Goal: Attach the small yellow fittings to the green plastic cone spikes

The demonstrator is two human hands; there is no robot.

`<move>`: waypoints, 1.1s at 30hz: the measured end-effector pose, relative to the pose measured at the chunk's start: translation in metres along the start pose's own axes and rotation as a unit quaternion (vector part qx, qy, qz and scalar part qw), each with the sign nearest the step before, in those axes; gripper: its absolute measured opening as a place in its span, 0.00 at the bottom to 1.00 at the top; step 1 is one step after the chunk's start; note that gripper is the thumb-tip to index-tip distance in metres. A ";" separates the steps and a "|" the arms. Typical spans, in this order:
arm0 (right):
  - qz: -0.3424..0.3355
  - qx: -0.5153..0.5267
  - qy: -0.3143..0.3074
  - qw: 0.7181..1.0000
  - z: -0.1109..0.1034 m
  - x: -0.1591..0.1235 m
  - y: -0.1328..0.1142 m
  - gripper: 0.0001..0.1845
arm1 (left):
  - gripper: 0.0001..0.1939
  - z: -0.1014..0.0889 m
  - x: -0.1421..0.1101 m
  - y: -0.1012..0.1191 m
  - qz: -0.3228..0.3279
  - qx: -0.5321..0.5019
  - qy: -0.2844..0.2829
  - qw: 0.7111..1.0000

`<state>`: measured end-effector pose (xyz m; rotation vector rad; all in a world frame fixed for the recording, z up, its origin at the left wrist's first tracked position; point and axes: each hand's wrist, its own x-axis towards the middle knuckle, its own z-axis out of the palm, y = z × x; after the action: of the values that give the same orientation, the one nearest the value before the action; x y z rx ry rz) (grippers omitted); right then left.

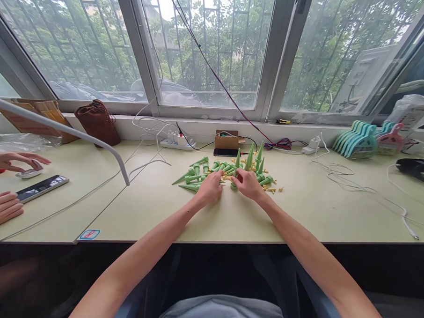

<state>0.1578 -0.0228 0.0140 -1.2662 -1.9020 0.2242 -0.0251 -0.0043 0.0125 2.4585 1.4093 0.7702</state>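
Smooth green plastic-looking cones (184,176) lie beyond the left hand (209,191), its fingers bent; whether they pinch anything is unclear. The right hand (249,184) is closed on an upright green tapered spike (234,185) on the bench (223,225); gripping near its broad base should steady it. Small yellow branched pieces (271,190) lie rightward.

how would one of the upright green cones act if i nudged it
An upright green cone would probably tip fairly easily, since it is tall and narrow. It looks stiff, judging by its straight taper. Once down, it might roll in a curve, as the lying cones are thicker at one end.
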 end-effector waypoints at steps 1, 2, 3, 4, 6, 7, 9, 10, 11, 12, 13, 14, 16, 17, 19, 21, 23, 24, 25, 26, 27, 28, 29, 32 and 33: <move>0.003 -0.002 0.001 1.000 0.000 0.000 0.000 0.12 | 0.18 0.000 0.000 -0.001 0.002 0.002 0.001 1.000; 0.006 -0.003 0.001 1.000 0.000 0.000 0.000 0.12 | 0.19 0.001 0.000 -0.001 0.003 0.005 0.002 1.000; 0.009 -0.002 0.001 1.000 0.000 0.000 0.000 0.11 | 0.20 0.001 0.000 -0.002 0.004 0.008 0.002 1.000; 0.011 0.000 0.002 1.000 -0.001 0.000 0.000 0.10 | 0.20 0.001 0.000 -0.002 0.005 0.011 0.002 1.000; 0.013 0.004 0.004 1.000 -0.001 0.000 0.000 0.09 | 0.20 0.001 0.000 -0.002 0.005 0.014 0.001 1.000; 0.014 0.007 0.006 1.000 -0.001 0.000 0.000 0.08 | 0.20 0.001 0.000 -0.001 0.005 0.013 0.001 1.000; 0.015 0.017 0.010 1.000 -0.001 -0.001 0.000 0.07 | 0.20 0.002 0.000 -0.001 0.007 0.007 0.006 1.000; 0.015 0.023 0.012 1.000 -0.001 -0.001 0.000 0.06 | 0.20 0.002 0.000 -0.001 0.008 0.002 0.010 1.000; 0.014 0.029 0.013 0.999 -0.001 -0.001 0.000 0.06 | 0.19 0.002 0.000 -0.002 0.010 -0.003 0.013 1.000; 0.013 0.036 0.014 0.999 -0.001 -0.001 0.000 0.07 | 0.19 0.002 0.000 -0.002 0.011 -0.008 0.015 1.000; 0.011 0.041 0.017 0.999 -0.001 -0.001 0.000 0.07 | 0.18 0.003 0.000 -0.002 0.012 -0.011 0.015 1.000; 0.009 0.045 0.021 0.999 -0.002 -0.002 -0.001 0.09 | 0.18 0.003 0.000 -0.003 0.012 -0.012 0.014 1.000; 0.006 0.050 0.040 0.998 -0.002 -0.002 -0.003 0.12 | 0.17 0.004 0.001 -0.003 0.010 -0.012 0.010 1.000; 0.006 0.052 0.053 0.997 -0.003 -0.002 -0.005 0.14 | 0.17 0.004 0.001 -0.003 0.009 -0.012 0.009 1.000; 0.008 0.056 0.085 0.995 -0.004 -0.002 -0.008 0.16 | 0.16 0.004 0.002 -0.002 0.009 -0.008 0.008 1.000; 0.008 0.060 0.112 0.992 -0.006 -0.003 -0.011 0.17 | 0.15 0.003 0.003 -0.001 0.013 -0.002 0.014 1.000; -0.002 0.062 0.130 0.990 -0.007 -0.004 -0.013 0.15 | 0.14 0.001 0.004 0.001 0.023 -0.001 0.026 0.999; -0.010 0.060 0.135 0.989 -0.007 -0.005 -0.013 0.13 | 0.14 -0.001 0.005 0.002 0.029 -0.003 0.035 0.999; -0.018 0.056 0.136 0.989 -0.006 -0.006 -0.013 0.11 | 0.13 -0.003 0.006 0.003 0.034 -0.008 0.049 0.998; -0.026 0.052 0.131 0.990 -0.006 -0.006 -0.013 0.10 | 0.13 -0.005 0.007 0.004 0.038 -0.014 0.065 0.997; -0.032 0.048 0.124 0.991 -0.005 -0.007 -0.013 0.10 | 0.12 -0.008 0.008 0.005 0.041 -0.023 0.079 0.996; -0.037 0.046 0.113 0.992 -0.005 -0.007 -0.012 0.09 | 0.11 -0.010 0.008 0.005 0.042 -0.036 0.097 0.994; -0.042 0.047 0.101 0.993 -0.004 -0.007 -0.012 0.09 | 0.10 -0.013 0.009 0.006 0.045 -0.052 0.117 0.991; -0.057 0.057 0.067 0.994 -0.002 -0.007 -0.012 0.08 | 0.08 -0.020 0.010 0.008 0.044 -0.095 0.176 0.979; -0.063 0.060 0.055 0.995 -0.001 -0.007 -0.011 0.08 | 0.08 -0.021 0.010 0.008 0.041 -0.108 0.191 0.975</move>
<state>0.1517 -0.0344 0.0171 -1.0545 -1.8375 0.1955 -0.0264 -0.0019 0.0372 2.2935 1.2577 1.3970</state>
